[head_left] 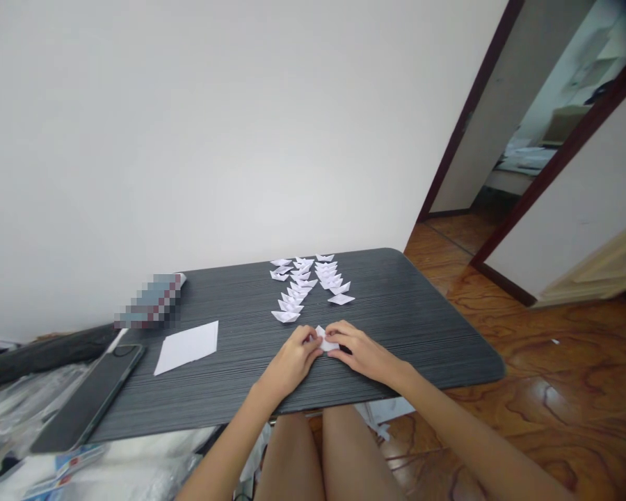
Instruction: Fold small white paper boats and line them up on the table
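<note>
Near the front edge of the dark table [229, 390], a small folded piece of white paper [327, 344] is pinched between both hands. My left hand [295, 355] grips its left side with thumb and fingers closed. On its right side, my right hand [359, 350] holds it with fingertips pressed on. The fingers cover parts of the paper, and a pointed corner shows at the top. Just beyond the hands, several white paper boats [291, 298] stand in rough rows, with another paper boat [341, 299] nearest on the right.
A stack of white paper [188, 346] lies left of the hands. A dark phone [91, 396] rests at the table's left edge, near a blurred-out packet [154, 300]. A white wall [240, 139] rises behind the table. Wooden floor [526, 390] and a doorway are on the right.
</note>
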The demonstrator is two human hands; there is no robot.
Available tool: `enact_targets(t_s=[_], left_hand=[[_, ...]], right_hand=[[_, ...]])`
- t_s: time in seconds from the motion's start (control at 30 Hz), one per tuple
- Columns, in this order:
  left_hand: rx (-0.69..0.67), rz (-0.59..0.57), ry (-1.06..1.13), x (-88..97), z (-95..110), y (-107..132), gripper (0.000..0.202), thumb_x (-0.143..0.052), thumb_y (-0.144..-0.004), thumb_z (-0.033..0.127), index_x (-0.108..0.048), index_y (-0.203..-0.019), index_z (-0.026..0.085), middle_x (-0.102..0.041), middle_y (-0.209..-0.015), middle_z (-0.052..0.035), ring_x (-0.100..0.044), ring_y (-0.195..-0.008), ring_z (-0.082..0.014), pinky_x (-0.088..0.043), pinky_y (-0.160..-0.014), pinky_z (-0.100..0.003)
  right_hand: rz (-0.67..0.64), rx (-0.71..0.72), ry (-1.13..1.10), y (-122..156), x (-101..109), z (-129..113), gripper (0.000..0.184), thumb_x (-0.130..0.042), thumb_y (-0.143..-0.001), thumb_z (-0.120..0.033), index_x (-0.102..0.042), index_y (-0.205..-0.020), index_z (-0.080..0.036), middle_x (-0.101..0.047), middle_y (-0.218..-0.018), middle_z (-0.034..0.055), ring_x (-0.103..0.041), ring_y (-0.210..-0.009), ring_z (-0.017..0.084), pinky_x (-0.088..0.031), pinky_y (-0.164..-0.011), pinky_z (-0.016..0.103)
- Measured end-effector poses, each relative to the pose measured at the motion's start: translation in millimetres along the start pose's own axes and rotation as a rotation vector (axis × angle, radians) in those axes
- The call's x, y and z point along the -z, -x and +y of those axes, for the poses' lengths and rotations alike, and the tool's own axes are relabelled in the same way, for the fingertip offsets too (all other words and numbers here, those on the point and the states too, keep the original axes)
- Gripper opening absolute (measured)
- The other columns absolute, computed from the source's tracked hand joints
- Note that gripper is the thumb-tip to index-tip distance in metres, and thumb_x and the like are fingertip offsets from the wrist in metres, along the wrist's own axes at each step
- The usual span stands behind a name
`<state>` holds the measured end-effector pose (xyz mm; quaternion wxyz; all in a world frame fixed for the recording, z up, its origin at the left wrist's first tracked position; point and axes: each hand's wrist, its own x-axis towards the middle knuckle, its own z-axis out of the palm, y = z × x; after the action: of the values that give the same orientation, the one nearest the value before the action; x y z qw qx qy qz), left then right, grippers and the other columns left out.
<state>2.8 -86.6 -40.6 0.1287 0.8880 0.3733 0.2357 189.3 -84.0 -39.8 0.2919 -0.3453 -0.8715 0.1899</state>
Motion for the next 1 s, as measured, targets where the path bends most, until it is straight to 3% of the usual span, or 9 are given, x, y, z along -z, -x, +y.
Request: enact_targets(t_s=[0.33, 0.47, 0.57, 0.73, 1.0], left_hand=[[-0.132, -0.003, -0.209, 4.0, 5.4, -2.0, 0.029, -0.032, -0.086, 0.021, -0.059, -0.095, 0.013, -0.053, -0.087, -0.0093, -0.048, -0.081, -0.0168, -0.042, -0.074, -0.032], [-0.089, 0.033, -0.110, 3.7, 3.7, -1.3, 0.027, -0.036, -0.085, 0.024, -0.061, -0.090, 0.015, -0.054, -0.089, -0.0082, -0.050, -0.084, -0.0163, -0.041, -0.078, -0.032], [-0.038, 0.062, 0.021, 3.6, -1.6, -2.1, 0.022, -0.047, -0.080, 0.028, -0.062, -0.092, 0.017, -0.054, -0.094, -0.0076, -0.051, -0.089, -0.0168, -0.041, -0.081, -0.032], [0.062, 0.083, 0.204, 2.8, -11.5, -6.6, 0.017, -0.052, -0.076, 0.023, -0.066, -0.081, 0.017, -0.058, -0.089, -0.0063, -0.054, -0.085, -0.0156, -0.042, -0.079, -0.030], [0.106, 0.109, 0.218, 1.3, -9.5, -7.4, 0.019, -0.047, -0.078, 0.022, -0.065, -0.075, 0.014, -0.060, -0.087, -0.0069, -0.054, -0.081, -0.0149, -0.042, -0.076, -0.029]], right_hand=[[0.070, 0.029, 0.049, 6.0, -4.7, -0.3, 0.019, -0.050, -0.079, -0.021, -0.059, -0.095, -0.017, -0.055, -0.097, 0.0081, -0.049, -0.097, 0.018, -0.041, -0.085, 0.035], [0.116, 0.005, 0.010, 3.4, -8.6, 0.3, 0.015, -0.048, -0.080, -0.018, -0.062, -0.083, -0.016, -0.057, -0.091, 0.0071, -0.051, -0.091, 0.016, -0.041, -0.082, 0.032], [0.161, -0.102, -0.091, -0.3, -10.8, 5.2, 0.014, -0.050, -0.077, -0.018, -0.063, -0.073, -0.015, -0.059, -0.086, 0.0060, -0.054, -0.079, 0.013, -0.043, -0.073, 0.027], [0.091, -0.259, -0.248, -9.0, -9.8, 17.0, 0.012, -0.056, -0.070, -0.017, -0.064, -0.063, -0.013, -0.061, -0.084, 0.0060, -0.054, -0.066, 0.010, -0.043, -0.058, 0.022], [0.126, -0.310, -0.230, -14.9, -14.4, 21.4, 0.012, -0.054, -0.067, -0.014, -0.061, -0.058, -0.012, -0.060, -0.072, 0.0034, -0.051, -0.060, 0.010, -0.040, -0.058, 0.022]])
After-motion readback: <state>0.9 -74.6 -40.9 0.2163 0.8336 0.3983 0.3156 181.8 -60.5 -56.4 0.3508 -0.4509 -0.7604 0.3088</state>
